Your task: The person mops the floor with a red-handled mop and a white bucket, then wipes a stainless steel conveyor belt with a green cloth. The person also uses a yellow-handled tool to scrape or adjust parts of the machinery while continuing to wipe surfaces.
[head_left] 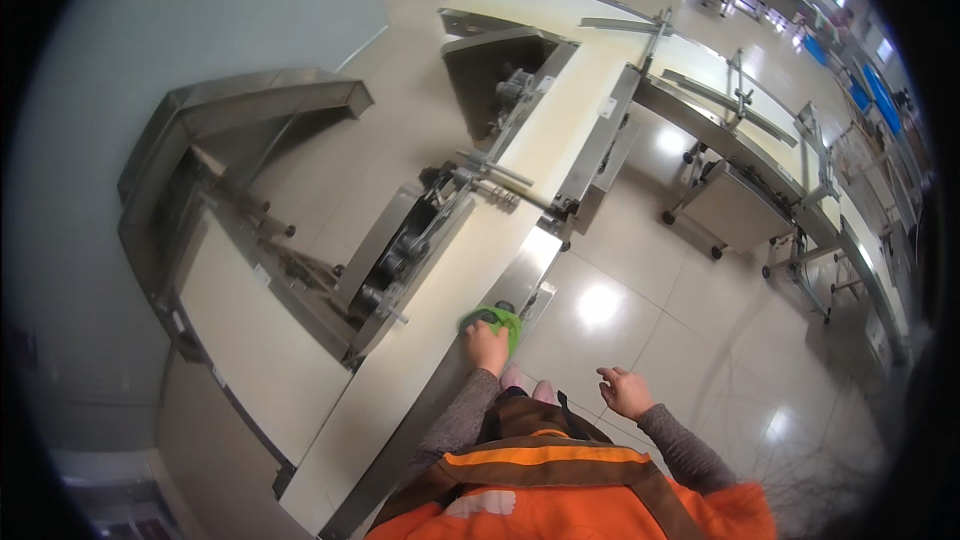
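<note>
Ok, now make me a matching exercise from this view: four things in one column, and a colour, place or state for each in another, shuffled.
Column one
1. Green cloth
2. Right hand
3. Conveyor belt beside the person
4. Right sleeve

Column two
A. Cream-coloured
B. Dark greyish
C. Touched by the left hand
D. Holding nothing visible

Pairs: 1-C, 2-D, 3-A, 4-B

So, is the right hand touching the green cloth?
No, only the left hand is on the green cloth; the right hand is clearly apart from it, farther right.
</note>
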Demonstrator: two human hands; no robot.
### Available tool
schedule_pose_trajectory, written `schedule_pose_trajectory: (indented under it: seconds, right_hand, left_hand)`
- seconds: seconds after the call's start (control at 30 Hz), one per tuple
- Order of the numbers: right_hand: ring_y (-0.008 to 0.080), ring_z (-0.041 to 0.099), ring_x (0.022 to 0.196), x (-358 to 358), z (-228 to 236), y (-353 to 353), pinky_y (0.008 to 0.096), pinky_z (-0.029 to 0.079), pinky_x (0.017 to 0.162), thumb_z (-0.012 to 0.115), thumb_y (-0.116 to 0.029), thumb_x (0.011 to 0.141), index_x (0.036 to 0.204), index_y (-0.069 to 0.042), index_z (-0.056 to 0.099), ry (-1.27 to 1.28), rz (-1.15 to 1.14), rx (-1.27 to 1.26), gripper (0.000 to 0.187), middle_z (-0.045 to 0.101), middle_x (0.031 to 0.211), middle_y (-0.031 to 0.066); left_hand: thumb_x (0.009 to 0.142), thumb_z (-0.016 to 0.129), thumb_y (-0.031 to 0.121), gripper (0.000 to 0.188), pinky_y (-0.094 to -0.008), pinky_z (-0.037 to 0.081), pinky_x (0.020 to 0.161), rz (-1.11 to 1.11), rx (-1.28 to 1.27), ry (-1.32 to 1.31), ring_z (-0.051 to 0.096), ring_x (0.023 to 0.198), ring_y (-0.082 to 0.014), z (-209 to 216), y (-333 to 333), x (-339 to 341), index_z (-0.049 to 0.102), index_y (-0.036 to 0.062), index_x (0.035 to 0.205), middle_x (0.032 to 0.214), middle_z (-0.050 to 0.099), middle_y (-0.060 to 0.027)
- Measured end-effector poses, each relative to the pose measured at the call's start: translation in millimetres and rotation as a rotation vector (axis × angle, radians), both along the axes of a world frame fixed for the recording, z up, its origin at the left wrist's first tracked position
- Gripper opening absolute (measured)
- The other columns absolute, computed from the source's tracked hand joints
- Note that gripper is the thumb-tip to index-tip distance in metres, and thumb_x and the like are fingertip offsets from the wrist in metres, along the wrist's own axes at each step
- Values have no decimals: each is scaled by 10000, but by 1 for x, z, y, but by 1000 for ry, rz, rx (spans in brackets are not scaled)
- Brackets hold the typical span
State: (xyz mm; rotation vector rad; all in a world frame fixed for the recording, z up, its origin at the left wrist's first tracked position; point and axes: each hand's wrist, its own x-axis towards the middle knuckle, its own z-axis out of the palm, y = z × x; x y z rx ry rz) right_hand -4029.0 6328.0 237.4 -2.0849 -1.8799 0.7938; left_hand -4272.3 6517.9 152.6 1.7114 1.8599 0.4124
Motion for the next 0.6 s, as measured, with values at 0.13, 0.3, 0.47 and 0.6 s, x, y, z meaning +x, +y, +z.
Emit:
schedule_pose_trajectory:
  seconds: [0.13,0.3,0.47,0.6]
  right_hand:
    - [277,661,698,5,-2,-1,405,531,633,606,-162,836,1084,-92,638,18,-127,-23,259,658,854,104]
    - [294,661,721,9,5,-12,405,532,637,615,-169,828,1088,-86,633,19,-242,-87,273,670,856,110]
    - [317,654,737,17,15,-6,420,530,647,603,-181,832,1089,-87,633,29,-326,-40,275,667,856,123]
    - [288,662,723,30,23,-7,405,532,643,619,-171,834,1072,-82,638,-7,-311,-95,255,662,876,119]
  left_hand:
    - [785,669,295,453,-470,475,860,-101,3,-6,560,1004,-411,14,43,61,546,-67,1029,1093,550,-253]
    - [779,666,244,441,-467,448,919,-178,-72,-110,521,1068,-429,17,95,133,540,-81,1049,1127,528,-271]
    - [772,662,206,429,-455,459,909,-244,-10,-95,537,1046,-423,9,119,170,533,-93,1052,1156,504,-272]
    - [766,653,184,390,-458,473,876,-339,59,-159,548,1027,-420,-5,138,181,540,-80,1030,1109,516,-257]
